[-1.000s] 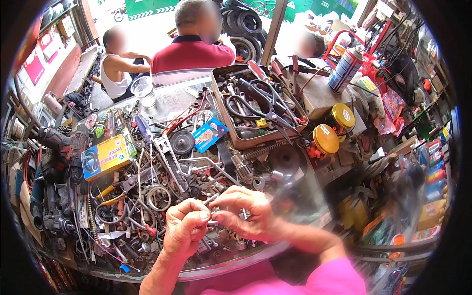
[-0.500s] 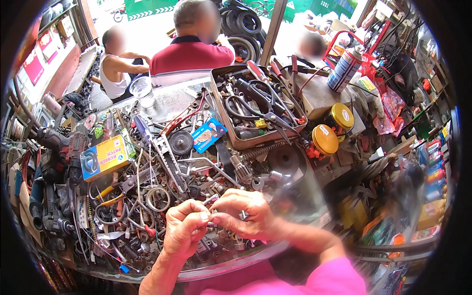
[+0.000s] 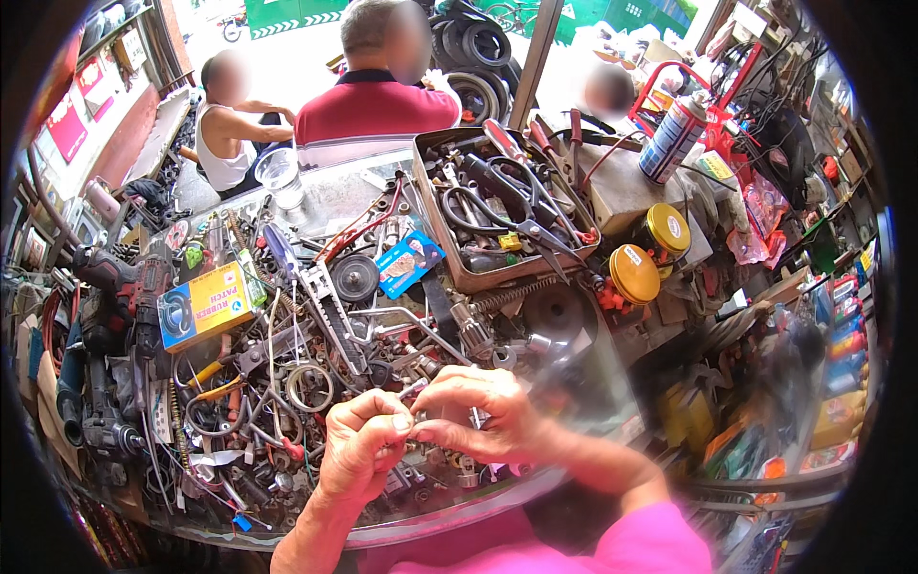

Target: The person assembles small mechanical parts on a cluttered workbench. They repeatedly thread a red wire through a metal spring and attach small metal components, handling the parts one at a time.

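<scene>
My left hand [image 3: 361, 442] and my right hand [image 3: 475, 413] meet above the near edge of a cluttered workbench. Thumb and forefinger are pinched together on each hand, and the fingertips almost touch. Whatever they grip is too small and too covered by fingers to name. A short shiny metal piece [image 3: 413, 388] shows just above the fingertips, though I cannot tell whether it is held or lies behind. Below and around the hands lie loose sockets, bolts and other metal parts. A metal ring [image 3: 310, 387] rests left of my left hand.
An open metal box [image 3: 449, 278] of tools with scissors [image 3: 532, 230] stands behind the hands. Two yellow-lidded jars [image 3: 633, 274] and a spray can [image 3: 673, 139] are at right. A yellow-blue carton [image 3: 205, 308] and power drills [image 3: 100, 287] sit left. Several people are beyond the bench.
My right thumb and fingertips have shifted very slightly. Both hands otherwise keep their place and their pinch, and the things on the bench lie as before.
</scene>
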The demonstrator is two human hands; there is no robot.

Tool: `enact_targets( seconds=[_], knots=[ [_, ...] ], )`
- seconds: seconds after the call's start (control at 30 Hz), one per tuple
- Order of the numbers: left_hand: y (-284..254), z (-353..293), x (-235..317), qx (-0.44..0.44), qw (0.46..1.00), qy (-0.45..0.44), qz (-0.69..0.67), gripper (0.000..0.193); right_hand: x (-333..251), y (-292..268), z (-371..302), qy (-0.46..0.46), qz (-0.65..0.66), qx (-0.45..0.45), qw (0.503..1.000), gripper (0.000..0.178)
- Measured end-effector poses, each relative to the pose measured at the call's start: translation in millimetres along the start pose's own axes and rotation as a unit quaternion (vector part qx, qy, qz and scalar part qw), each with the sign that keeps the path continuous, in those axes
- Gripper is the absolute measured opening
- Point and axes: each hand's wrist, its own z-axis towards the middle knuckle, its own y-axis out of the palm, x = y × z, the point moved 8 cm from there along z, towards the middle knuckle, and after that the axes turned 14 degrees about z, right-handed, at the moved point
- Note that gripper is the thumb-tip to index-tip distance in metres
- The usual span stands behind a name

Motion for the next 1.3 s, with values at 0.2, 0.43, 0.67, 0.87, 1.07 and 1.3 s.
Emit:
enact_targets(
  seconds=[0.2,0.43,0.67,0.87,1.07,1.3],
  knots=[
    [0.4,-0.5,0.5,0.000,1.000,0.000,0.003,0.006,-1.2,0.3,0.4,-0.017,0.009,-0.003,1.000,0.021],
    [0.9,-0.4,2.3,0.002,1.000,0.010,0.016,0.005,-1.7,0.1,0.0,-0.011,-0.001,-0.001,1.000,0.020],
    [1.6,-0.4,1.6,0.000,1.000,0.010,0.014,0.005,-3.7,0.7,0.5,0.002,-0.003,-0.016,1.000,0.019],
    [1.5,-0.3,-0.1,-0.003,1.000,-0.001,0.003,0.005,-2.0,0.6,0.5,-0.016,0.002,-0.018,1.000,0.019],
    [0.7,-1.4,-0.4,-0.003,1.000,-0.007,-0.009,0.005,-6.3,0.7,2.2,-0.011,0.004,-0.020,1.000,0.018],
    [0.5,-0.5,-0.5,-0.009,1.000,0.001,-0.005,0.006,-6.0,-1.7,2.3,0.008,-0.005,-0.011,1.000,0.017]
  ],
)
